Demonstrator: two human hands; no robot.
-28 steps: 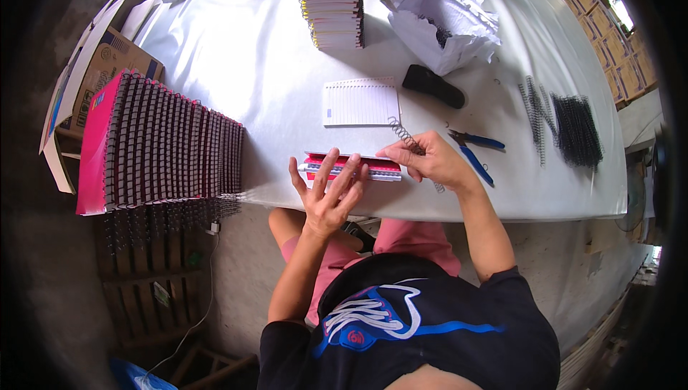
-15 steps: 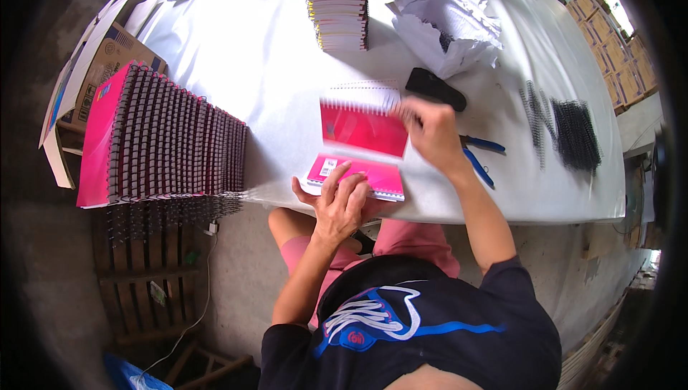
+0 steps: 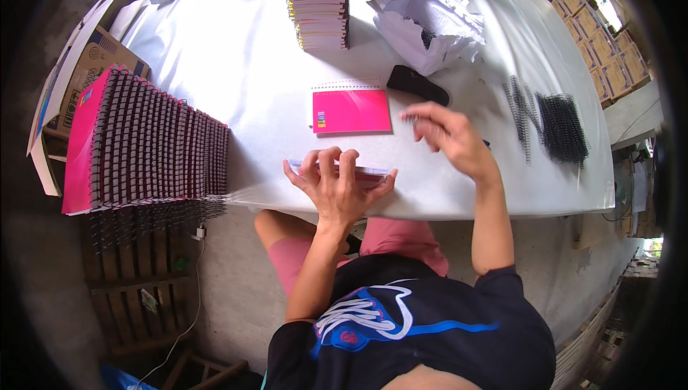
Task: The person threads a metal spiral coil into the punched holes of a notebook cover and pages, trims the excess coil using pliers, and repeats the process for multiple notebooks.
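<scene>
White table (image 3: 236, 67): left hand (image 3: 342, 186) covers notebook (image 3: 373, 173).

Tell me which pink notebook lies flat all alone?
The pink spiral notebook in the middle of the white table. The other pink notebooks stand packed together at the left edge.

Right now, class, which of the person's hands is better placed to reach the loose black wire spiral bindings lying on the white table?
The right hand. It hangs free above the white table, on the side where the black wire spiral bindings lie. The left hand rests on the thin stack of pages at the near edge, farther off.
</scene>
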